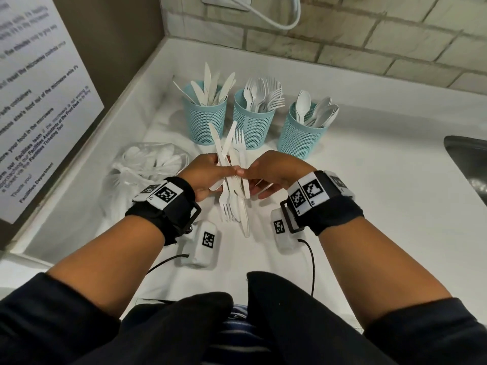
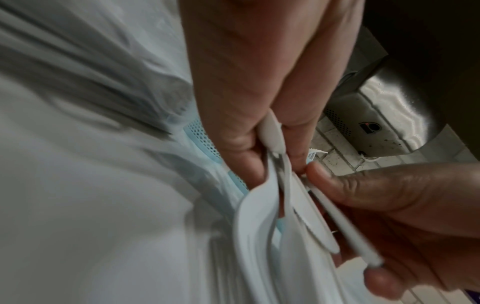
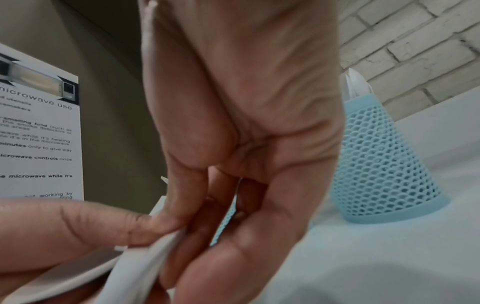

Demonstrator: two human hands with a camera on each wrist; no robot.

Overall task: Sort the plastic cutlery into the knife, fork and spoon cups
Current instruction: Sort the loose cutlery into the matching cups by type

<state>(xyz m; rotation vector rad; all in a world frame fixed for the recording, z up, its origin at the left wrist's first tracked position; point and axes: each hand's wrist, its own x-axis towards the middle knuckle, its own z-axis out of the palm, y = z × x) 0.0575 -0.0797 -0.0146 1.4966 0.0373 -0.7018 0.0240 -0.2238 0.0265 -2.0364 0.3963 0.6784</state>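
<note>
My left hand (image 1: 220, 175) grips a bundle of white plastic cutlery (image 1: 233, 180) above the counter; knives and forks fan out both ways. My right hand (image 1: 246, 177) pinches one piece of that bundle between thumb and fingers, right beside my left thumb. In the left wrist view the bundle (image 2: 259, 216) hangs from my left hand's fingers (image 2: 239, 131), and the right hand's thumb (image 2: 363, 185) presses on a slim handle (image 2: 345, 226). Which kind of piece it is stays hidden. Behind stand three teal mesh cups: knives (image 1: 205, 117), forks (image 1: 253, 122), spoons (image 1: 303, 133).
A clear plastic bag (image 1: 147, 167) with more white cutlery lies left of my left hand. A printed sign (image 1: 39, 101) leans on the left wall. A steel sink (image 1: 469, 164) is at the right edge. A tiled wall (image 1: 369, 35) with a white cable closes the back.
</note>
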